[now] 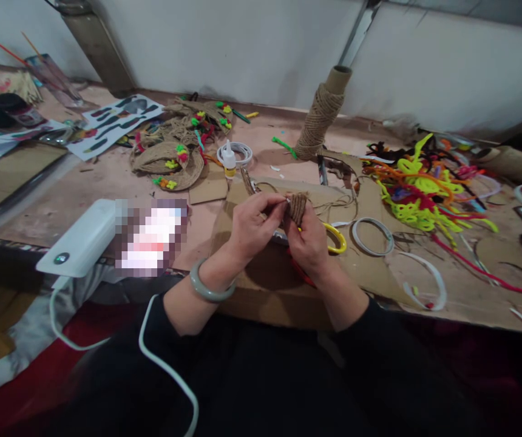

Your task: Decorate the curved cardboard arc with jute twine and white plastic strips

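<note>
Both my hands meet over a sheet of cardboard [370, 267] near the table's front edge. My left hand [254, 226], with a pale green bangle [210, 288] on its wrist, pinches a small jute-wrapped piece [296, 206]. From the other side my right hand [309, 243] grips the same piece. A strand of twine runs from the piece toward the tall jute spool [320, 115] standing behind. Under my right hand lie a yellow ring [338, 238] and something red.
A glue bottle [229, 161] stands left of the spool. Jute baskets with coloured flowers [174, 152] lie at the back left. A heap of pipe cleaners [420, 188] covers the right. White tape rings [372, 237] lie nearby. A white power bank [81, 240] with cable sits at the left.
</note>
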The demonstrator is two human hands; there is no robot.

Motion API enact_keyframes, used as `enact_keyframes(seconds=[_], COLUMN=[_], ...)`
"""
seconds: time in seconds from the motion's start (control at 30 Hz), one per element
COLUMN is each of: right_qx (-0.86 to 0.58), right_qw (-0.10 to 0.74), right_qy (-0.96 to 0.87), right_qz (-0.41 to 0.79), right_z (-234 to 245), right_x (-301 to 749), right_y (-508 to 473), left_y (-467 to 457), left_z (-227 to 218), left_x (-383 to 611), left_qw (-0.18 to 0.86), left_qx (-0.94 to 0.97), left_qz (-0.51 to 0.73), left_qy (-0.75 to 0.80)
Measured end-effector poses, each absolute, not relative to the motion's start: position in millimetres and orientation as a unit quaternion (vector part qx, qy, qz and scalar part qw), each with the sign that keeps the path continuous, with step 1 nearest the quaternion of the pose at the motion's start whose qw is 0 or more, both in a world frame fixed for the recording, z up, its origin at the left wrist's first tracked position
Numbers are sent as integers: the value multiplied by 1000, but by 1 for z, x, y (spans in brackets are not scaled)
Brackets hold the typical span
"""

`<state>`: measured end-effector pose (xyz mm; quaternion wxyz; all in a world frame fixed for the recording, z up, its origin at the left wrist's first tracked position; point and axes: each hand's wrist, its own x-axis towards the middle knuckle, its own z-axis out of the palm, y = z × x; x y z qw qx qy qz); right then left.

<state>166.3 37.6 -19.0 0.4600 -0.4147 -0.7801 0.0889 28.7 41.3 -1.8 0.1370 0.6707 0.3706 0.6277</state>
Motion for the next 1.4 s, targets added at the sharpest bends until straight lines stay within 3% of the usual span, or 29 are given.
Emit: enact_keyframes(seconds=[0.73, 1.13, 1.4], right_qx=[-436, -420, -417], right_qw=[479, 449, 447], right_qy=[-743, -783, -784], right_qz=[167, 94, 113], right_z=[-15, -13, -16], right_x=[162, 164, 164], right_y=[34, 33, 35], left_y=[41, 40, 40], left_z=[-4, -3, -3], left_x=[29, 32, 33], left_qw=[198, 104, 204], left_qx=[636, 663, 624], left_qz=[632, 637, 629], left_qy=[395, 379, 417])
